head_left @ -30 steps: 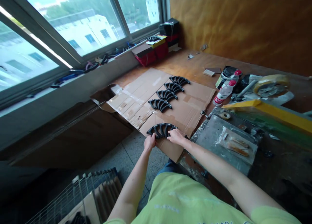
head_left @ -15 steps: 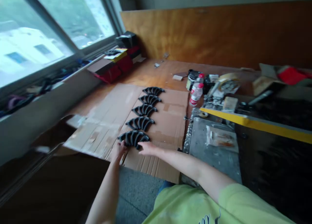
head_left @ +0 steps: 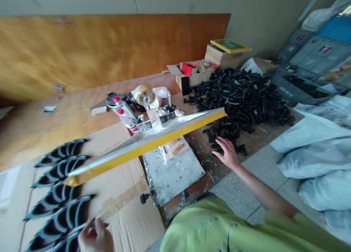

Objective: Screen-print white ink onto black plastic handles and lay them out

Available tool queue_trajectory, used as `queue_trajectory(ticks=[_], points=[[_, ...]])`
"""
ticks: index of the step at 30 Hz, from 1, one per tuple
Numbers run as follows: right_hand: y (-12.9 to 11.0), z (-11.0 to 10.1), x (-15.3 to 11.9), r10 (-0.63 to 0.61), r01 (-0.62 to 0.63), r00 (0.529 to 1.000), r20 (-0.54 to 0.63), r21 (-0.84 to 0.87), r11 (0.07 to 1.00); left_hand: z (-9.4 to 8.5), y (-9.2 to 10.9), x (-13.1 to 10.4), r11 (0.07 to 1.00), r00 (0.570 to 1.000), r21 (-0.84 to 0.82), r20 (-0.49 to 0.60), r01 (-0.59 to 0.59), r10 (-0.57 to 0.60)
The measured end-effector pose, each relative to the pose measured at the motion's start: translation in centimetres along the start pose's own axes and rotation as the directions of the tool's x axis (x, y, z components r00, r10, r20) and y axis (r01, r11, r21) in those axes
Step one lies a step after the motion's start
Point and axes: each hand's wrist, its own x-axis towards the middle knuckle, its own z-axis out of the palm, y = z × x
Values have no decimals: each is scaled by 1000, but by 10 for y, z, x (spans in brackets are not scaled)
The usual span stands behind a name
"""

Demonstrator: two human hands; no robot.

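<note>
Two hands: our left hand (head_left: pixel 95 237), curled at black fan-shaped pieces (head_left: pixel 63 222), its grip we cannot tell; our right hand (head_left: pixel 228 154), splayed, beside a heap of black parts (head_left: pixel 237 93).

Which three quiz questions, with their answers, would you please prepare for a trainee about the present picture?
1. Multiple choice: The right hand is nearest to:
A) the pale sacks
B) the pile of loose black parts
C) the bottles

2. True or false: The two bottle caps beside the yellow-edged frame are blue.

3. Fill the gap: The left hand is near fan-shaped groups of black parts, which lie on ____.

Key:
1. B.
2. False; both bottle caps are red.
3. Cardboard.
</note>
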Motion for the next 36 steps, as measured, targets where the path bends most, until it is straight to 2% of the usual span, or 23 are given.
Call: queue_trajectory(ticks=[2,4,6,8,12,15,17,20,23,26,29,31,34,36], points=[[72,-5,-31,149,-148,989,-8,-162,976,9,35,-6,1000,993,28,-119,-1,4],[119,4,-55,189,-173,981,48,-241,955,19,61,-12,1000,988,13,-154,-20,22],[138,19,-64,190,-155,976,106,-274,949,30,80,-21,999,988,-38,-150,-31,25],[137,35,-53,167,-128,978,124,-279,952,42,95,-32,996,988,-91,-155,-26,11],[103,57,4,118,-90,987,109,-237,967,58,116,-52,974,989,-226,-146,-10,-24],[79,62,49,103,-71,984,148,-206,976,63,126,-65,955,991,-297,-128,-11,-28],[71,60,72,57,-20,984,167,-216,976,64,128,-74,948,991,-319,-129,-18,-24],[73,53,96,-123,167,971,204,-217,962,66,124,-86,929,990,-368,-141,-24,-31],[80,47,109,-330,372,903,274,-114,921,67,118,-94,919,988,-393,-145,-15,-46],[68,44,116,-421,420,870,254,64,905,67,117,-95,911,988,-410,-151,-45,-20],[20,46,119,-496,442,853,160,280,852,66,131,-85,877,990,-472,-141,-88,23],[-28,51,123,-586,512,805,94,391,765,64,150,-75,838,990,-532,-129,-122,63],[-96,62,127,-676,593,735,59,427,683,54,189,-60,756,978,-620,-136,-207,156],[-126,69,127,-705,627,703,92,387,676,42,215,-51,689,961,-671,-163,-273,222]])
